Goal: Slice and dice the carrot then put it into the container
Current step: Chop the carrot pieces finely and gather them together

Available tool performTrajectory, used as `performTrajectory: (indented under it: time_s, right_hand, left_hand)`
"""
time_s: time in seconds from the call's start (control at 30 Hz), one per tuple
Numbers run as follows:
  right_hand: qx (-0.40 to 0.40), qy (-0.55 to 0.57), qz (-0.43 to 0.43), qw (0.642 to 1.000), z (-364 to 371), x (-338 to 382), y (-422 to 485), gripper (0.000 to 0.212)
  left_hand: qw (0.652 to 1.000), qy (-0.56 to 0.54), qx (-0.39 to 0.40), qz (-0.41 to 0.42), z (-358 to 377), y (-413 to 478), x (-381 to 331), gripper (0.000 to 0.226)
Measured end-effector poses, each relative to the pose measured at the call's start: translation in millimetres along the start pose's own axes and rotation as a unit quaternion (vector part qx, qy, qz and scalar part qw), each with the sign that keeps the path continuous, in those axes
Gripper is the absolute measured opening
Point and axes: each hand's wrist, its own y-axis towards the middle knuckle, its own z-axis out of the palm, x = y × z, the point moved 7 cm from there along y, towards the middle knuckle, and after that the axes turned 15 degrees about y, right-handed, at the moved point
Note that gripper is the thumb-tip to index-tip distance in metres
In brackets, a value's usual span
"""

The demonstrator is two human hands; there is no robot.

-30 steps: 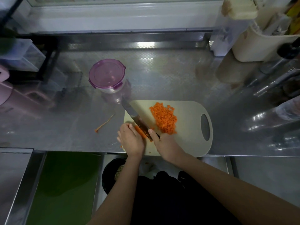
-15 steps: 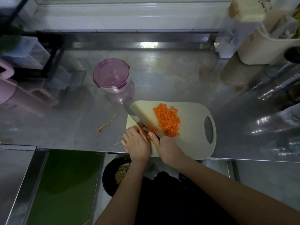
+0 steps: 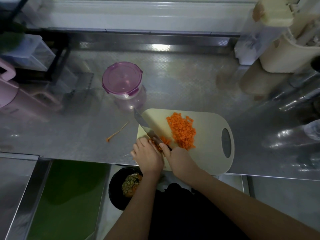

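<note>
Dicing looks close to finished on a steel counter (image 3: 181, 80). A heap of diced carrot (image 3: 182, 131) sits mid-board on the pale cutting board (image 3: 207, 153), and only a short carrot stub (image 3: 156, 144) is left at the board's near-left corner. The left hand (image 3: 148, 155) curls over that stub and pins it down. The right hand (image 3: 180, 157) is clenched around the handle of the knife (image 3: 143, 123), whose blade angles far-left, its tip out past the board's edge.

Judging by the stub, few cuts remain, but the transfer has not begun. The container (image 3: 122, 79) stands beyond the board to the far left, its purple lid on.

The board's near edge reaches the counter's lip, above a black bowl (image 3: 117, 193), so pieces swept nearward could drop. Bare counter lies between board and container. A stray carrot strip (image 3: 117, 131) lies left of the board.
</note>
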Motion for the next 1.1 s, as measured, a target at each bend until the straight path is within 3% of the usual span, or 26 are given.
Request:
performTrajectory:
  time_s: [0.23,0.4,0.53,0.7,0.8,1.0,1.1]
  right_hand:
    - [0.003,0.035,-0.044,0.998,-4.8,-1.3,-9.1,0.059]
    - [0.034,0.024,-0.031,0.999,-5.9,1.8,-11.6,0.054]
    - [-0.005,0.018,-0.040,0.999,-4.9,-1.1,-9.0,0.059]
    - [0.016,0.016,-0.035,0.999,-5.5,-0.9,-13.4,0.045]
    - [0.017,0.008,-0.046,0.999,-3.9,3.6,-13.5,0.047]
    - [0.050,-0.070,-0.032,0.996,3.2,12.8,-12.5,0.054]
    - [0.016,-0.100,-0.001,0.995,2.9,11.7,-8.1,0.060]
  left_hand:
    - [0.999,0.023,-0.028,0.000,-3.4,-0.2,-0.3,0.007]
    - [0.999,0.016,-0.033,0.005,-4.2,-1.0,-0.7,0.009]
    - [0.998,0.021,-0.049,0.014,-8.8,-0.6,-2.2,0.013]
    - [0.998,0.038,-0.048,0.015,-9.6,-0.9,-3.0,0.013]
    - [0.998,0.040,-0.040,0.016,-7.6,-1.1,-2.3,0.009]
    - [0.998,0.048,-0.023,0.028,-5.0,-0.7,-4.0,0.012]
    - [0.998,0.056,0.006,0.031,-3.5,-1.2,-4.5,0.014]
